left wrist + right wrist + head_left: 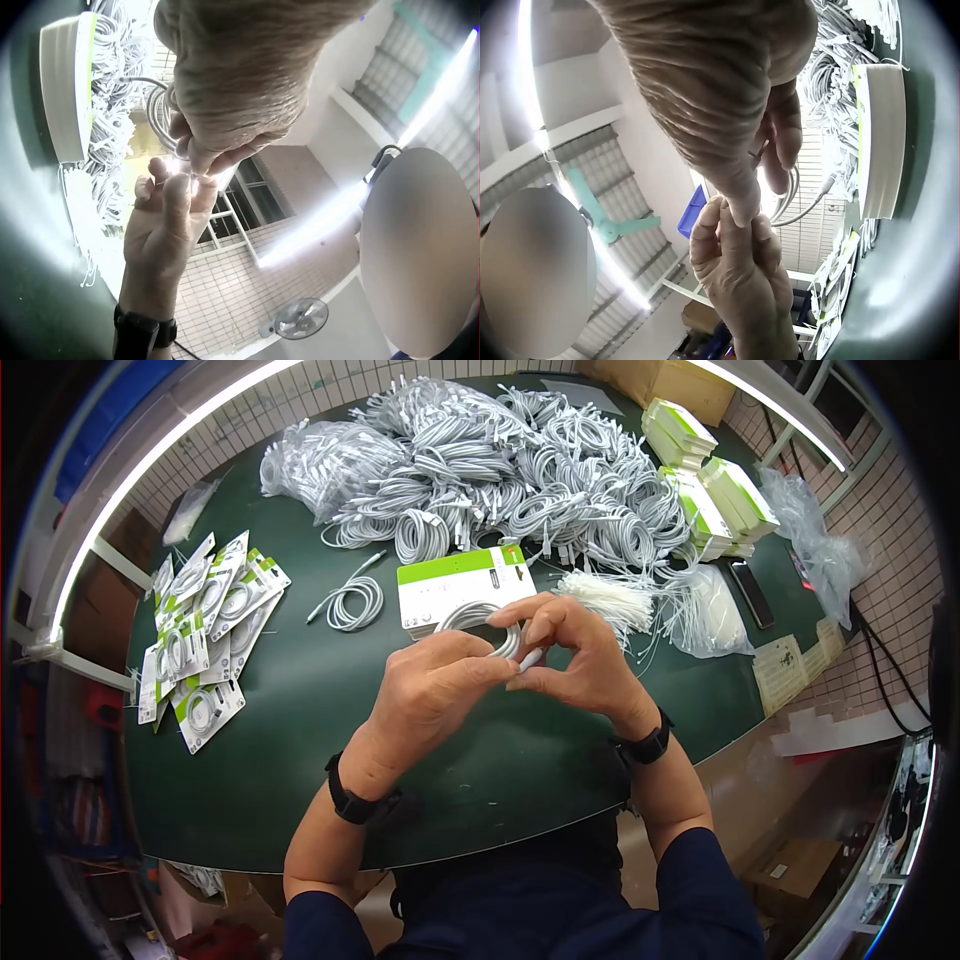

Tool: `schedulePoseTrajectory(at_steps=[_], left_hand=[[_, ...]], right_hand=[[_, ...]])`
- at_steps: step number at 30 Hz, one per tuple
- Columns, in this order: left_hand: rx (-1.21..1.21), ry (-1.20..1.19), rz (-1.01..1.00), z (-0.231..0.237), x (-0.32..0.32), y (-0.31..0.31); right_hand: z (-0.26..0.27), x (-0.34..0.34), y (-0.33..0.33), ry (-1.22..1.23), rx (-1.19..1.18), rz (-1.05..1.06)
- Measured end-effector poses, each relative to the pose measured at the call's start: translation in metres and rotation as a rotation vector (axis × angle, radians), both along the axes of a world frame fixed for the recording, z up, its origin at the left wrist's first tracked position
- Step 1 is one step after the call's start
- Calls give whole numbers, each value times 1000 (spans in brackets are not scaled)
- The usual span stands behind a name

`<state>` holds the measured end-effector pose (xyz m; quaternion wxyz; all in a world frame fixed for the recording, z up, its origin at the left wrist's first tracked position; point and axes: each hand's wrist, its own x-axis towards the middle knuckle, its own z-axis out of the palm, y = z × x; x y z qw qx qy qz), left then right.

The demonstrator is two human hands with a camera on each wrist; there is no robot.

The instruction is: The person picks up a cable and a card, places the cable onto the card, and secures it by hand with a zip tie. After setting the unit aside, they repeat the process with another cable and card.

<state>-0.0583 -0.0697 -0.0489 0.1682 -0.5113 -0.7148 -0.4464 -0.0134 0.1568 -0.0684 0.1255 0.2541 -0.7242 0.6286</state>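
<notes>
A coiled pale grey cable [466, 616] is held up between both hands, above the near side of the green table. My left hand [432, 685] pinches the coil at its lower side with thumb and curled fingers. From the right, my right hand [583, 652] pinches the cable's white plug end [531, 659], its fingertips close to the left thumb. In the left wrist view the coil [156, 120] shows beside the left fingers, and the right hand [161, 232] meets them from below. The fingers hide the pinch point itself.
Just behind the hands lies a stack of white-and-green cards [460, 582]. A loose coiled cable [352, 603] and carded cables [210, 620] are at left. A large cable heap [500, 460] fills the back. Thin white ties [610, 600], a phone [750, 595] and card stacks [735, 495] stand right.
</notes>
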Motion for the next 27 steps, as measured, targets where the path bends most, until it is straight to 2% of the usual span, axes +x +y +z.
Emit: schedulePoseTrajectory(at_steps=[6, 10, 19, 27], left_hand=[[39, 1, 37, 7, -4, -5], [55, -1, 28, 9, -4, -3], [30, -37, 16, 7, -2, -2], [22, -170, -53, 13, 4, -8]], right_hand=[[-5, -5, 4, 444, 212, -270], [-7, -4, -5, 549, 286, -297], [-14, -5, 0, 486, 375, -225], [-8, -1, -2, 406, 169, -176]])
